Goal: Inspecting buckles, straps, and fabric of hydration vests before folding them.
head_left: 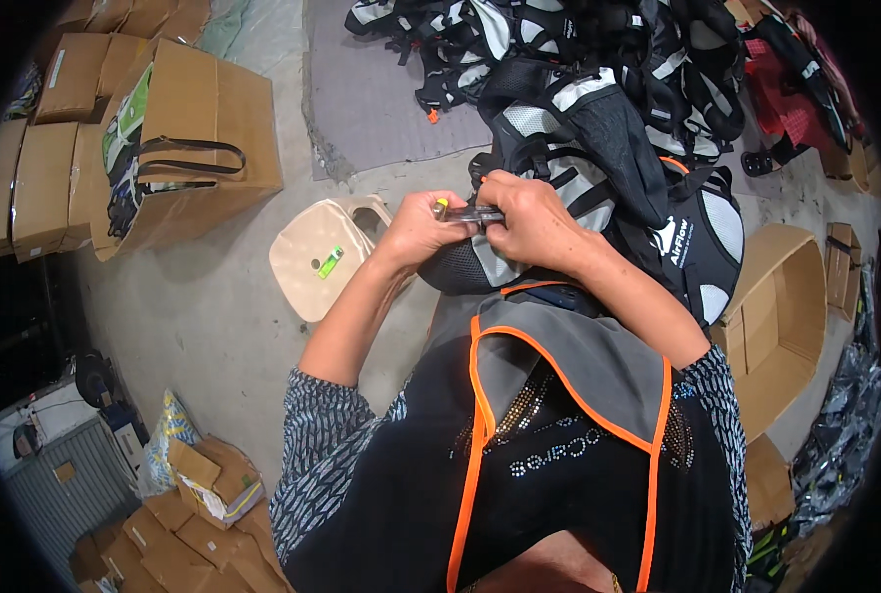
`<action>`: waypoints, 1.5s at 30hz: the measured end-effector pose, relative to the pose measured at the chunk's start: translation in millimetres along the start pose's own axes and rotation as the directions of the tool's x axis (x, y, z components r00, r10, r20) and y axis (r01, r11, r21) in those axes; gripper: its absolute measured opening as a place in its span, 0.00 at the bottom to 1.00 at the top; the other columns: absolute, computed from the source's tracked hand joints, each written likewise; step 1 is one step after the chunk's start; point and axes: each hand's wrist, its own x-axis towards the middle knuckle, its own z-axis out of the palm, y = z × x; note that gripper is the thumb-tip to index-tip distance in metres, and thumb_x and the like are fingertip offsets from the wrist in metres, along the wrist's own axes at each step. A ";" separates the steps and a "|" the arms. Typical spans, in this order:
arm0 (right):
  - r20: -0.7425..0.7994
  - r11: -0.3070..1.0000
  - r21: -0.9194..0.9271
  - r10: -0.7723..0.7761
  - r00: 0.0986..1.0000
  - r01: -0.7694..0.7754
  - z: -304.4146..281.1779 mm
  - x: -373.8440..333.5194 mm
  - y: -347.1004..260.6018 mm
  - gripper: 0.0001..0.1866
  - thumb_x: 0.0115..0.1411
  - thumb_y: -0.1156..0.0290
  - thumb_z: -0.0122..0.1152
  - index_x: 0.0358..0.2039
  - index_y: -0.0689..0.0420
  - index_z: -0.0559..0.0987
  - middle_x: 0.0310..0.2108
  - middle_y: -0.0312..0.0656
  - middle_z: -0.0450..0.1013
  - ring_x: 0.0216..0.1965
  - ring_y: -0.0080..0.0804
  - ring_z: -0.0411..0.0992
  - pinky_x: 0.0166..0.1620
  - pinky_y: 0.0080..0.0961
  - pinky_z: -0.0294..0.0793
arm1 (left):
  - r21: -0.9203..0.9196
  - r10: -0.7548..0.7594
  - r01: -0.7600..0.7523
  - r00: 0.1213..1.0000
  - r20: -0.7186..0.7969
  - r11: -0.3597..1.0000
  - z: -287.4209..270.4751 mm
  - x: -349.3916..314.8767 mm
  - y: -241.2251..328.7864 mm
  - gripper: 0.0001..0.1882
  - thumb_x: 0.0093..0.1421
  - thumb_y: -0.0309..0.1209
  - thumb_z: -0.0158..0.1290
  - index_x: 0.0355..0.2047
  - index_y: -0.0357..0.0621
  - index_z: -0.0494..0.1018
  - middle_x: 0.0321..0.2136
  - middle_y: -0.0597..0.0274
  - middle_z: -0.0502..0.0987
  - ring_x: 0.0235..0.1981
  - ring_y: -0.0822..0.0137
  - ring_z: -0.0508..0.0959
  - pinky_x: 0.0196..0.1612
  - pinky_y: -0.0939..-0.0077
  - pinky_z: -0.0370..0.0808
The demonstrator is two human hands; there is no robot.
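A black and grey backpack (588, 183) with mesh panels lies in front of my body, partly under my hands. My left hand (422, 229) is closed on a small dark tool (468, 213) with a shiny surface and a yellow end; its exact kind does not show. Against the tool's other end, my right hand (534, 222) is closed, fingers curled. Whatever lies inside those curled fingers is hidden. Below both hands, the black mesh (452, 271) of the bag is visible. A bit of orange shows beside the right fingertips.
To the left stands a beige plastic stool (297, 242) with a green lighter (331, 262) on it. Many black and grey bags (519, 35) are heaped ahead on a grey mat (381, 119). Cardboard boxes (223, 114) stand at left; an open carton (781, 331) is at right.
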 end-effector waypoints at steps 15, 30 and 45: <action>-0.014 0.685 0.641 0.462 0.887 -0.346 0.4 -12.2 16.3 0.02 0.47 0.79 0.55 0.24 0.60 0.74 0.21 0.33 0.68 0.22 0.18 0.60 0.25 0.15 0.59 | -0.198 -0.113 0.117 0.993 0.030 0.973 -8.6 3.6 -13.3 0.08 0.46 0.18 0.56 0.28 0.38 0.73 0.23 0.67 0.74 0.21 0.79 0.69 0.23 0.92 0.65; 0.041 0.347 0.903 0.520 0.853 -0.255 -2.6 -12.5 19.2 0.08 0.54 0.80 0.49 0.35 0.60 0.74 0.24 0.35 0.72 0.24 0.17 0.64 0.33 0.10 0.64 | -0.322 -0.126 0.144 0.989 0.076 0.936 -17.5 8.5 -30.2 0.16 0.47 0.15 0.53 0.39 0.34 0.72 0.29 0.62 0.76 0.24 0.75 0.74 0.28 0.90 0.71; -0.102 0.426 0.874 0.630 0.770 -0.233 -41.3 -21.2 17.0 0.11 0.56 0.79 0.48 0.39 0.61 0.74 0.28 0.38 0.74 0.18 0.12 0.57 0.22 0.08 0.55 | -0.033 -0.056 0.057 0.998 0.023 0.998 -18.2 9.7 -26.1 0.19 0.49 0.16 0.51 0.43 0.38 0.72 0.31 0.66 0.75 0.27 0.78 0.71 0.30 0.91 0.69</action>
